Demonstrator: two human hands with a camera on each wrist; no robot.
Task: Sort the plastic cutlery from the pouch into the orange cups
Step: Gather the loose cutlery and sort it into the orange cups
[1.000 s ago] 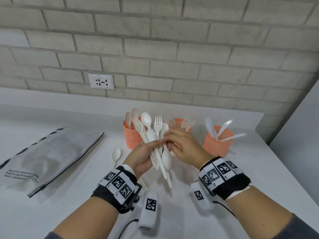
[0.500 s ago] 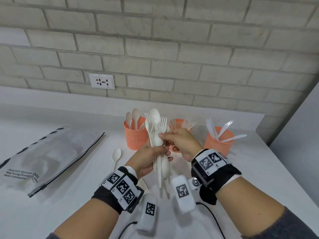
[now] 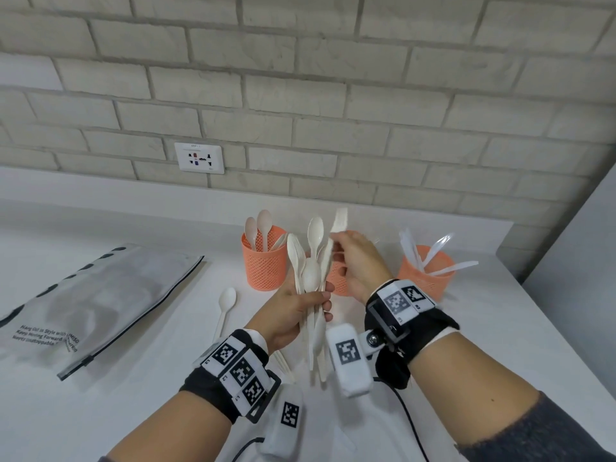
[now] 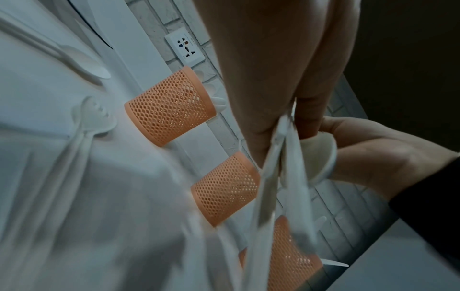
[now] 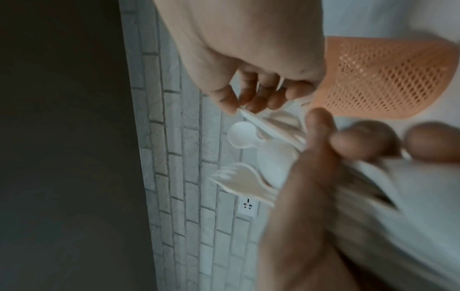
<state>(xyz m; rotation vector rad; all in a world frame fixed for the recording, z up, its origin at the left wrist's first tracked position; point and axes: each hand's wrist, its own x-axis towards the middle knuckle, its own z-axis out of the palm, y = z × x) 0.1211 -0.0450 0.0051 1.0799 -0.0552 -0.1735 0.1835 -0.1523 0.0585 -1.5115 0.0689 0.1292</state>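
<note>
While the flat grey zip pouch lies slack at the left of the white tabletop with one loose white plastic spoon just beside it, the left hand clenches an upright bundle of white plastic cutlery, probably as a stock to pick from. Its long axis runs near vertical, with most heads up and handles hanging toward the tabletop. Further right, the right hand pinches one white piece, likely a fork, drawn up and head-high for the middle of three orange mesh cups.
</note>
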